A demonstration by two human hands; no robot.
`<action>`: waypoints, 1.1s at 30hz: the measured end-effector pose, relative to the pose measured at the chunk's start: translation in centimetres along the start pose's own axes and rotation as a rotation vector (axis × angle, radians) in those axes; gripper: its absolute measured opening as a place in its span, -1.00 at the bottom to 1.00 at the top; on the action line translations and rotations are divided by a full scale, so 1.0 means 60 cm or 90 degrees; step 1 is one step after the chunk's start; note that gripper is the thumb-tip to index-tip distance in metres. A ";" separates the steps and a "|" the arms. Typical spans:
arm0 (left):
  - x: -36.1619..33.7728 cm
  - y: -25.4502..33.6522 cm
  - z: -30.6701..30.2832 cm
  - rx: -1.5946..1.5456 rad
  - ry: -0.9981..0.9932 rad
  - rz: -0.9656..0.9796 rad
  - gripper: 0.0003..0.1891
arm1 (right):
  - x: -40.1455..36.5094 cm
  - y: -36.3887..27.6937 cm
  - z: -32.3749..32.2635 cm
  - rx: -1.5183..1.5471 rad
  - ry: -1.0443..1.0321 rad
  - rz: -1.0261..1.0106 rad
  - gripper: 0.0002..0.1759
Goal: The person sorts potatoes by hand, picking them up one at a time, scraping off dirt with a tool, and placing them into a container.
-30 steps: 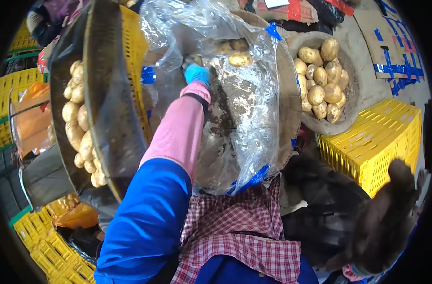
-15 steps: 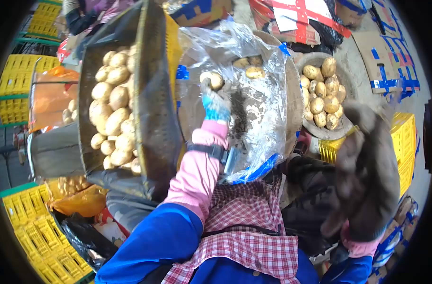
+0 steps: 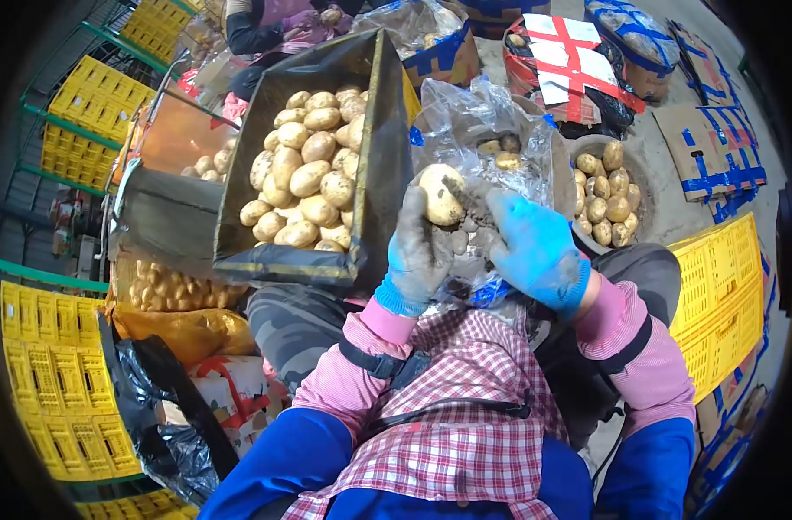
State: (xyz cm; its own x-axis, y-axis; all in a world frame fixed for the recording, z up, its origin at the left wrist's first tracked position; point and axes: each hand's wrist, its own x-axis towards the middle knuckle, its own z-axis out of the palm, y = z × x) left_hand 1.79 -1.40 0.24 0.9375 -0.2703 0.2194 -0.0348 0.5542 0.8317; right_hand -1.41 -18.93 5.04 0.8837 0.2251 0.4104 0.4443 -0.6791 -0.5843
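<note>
In front of my chest, my left hand [image 3: 420, 256], in a dirty blue-and-grey work glove, is closed around a pale potato [image 3: 442, 192] with dark soil on its right side. My right hand [image 3: 539, 251], in a blue glove, has its soil-darkened fingers curled against the potato's soiled side. Both hands are above a plastic-lined cardboard box [image 3: 562, 169]. Inside lie a few potatoes [image 3: 508, 161] and dark soil. On the left stands a tilted dark-lined crate [image 3: 378, 165] piled with cleaner potatoes [image 3: 309, 178].
A round tub [image 3: 645, 204] of potatoes stands at right, near stacked yellow crates [image 3: 717, 295]. More yellow crates [image 3: 58, 373] are at left, beside a black plastic bag [image 3: 166, 407]. Behind are taped cartons [image 3: 448, 56] and another person's gloved hand [image 3: 305, 28] with a potato.
My left hand has lifted the potato out of the box towards me. My right hand has come in from the far right to meet it. The view has shifted left.
</note>
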 end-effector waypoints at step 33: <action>0.168 0.742 -0.341 0.261 0.349 0.681 -0.50 | 0.002 -0.022 0.014 0.238 -0.038 0.094 -0.31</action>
State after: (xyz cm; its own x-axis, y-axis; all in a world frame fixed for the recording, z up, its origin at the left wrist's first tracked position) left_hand 16.78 36.65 29.05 0.3921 0.5744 0.7185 -0.8724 -0.0157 0.4886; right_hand -1.79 -17.44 5.29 0.9442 0.1921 0.2677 0.3250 -0.4083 -0.8530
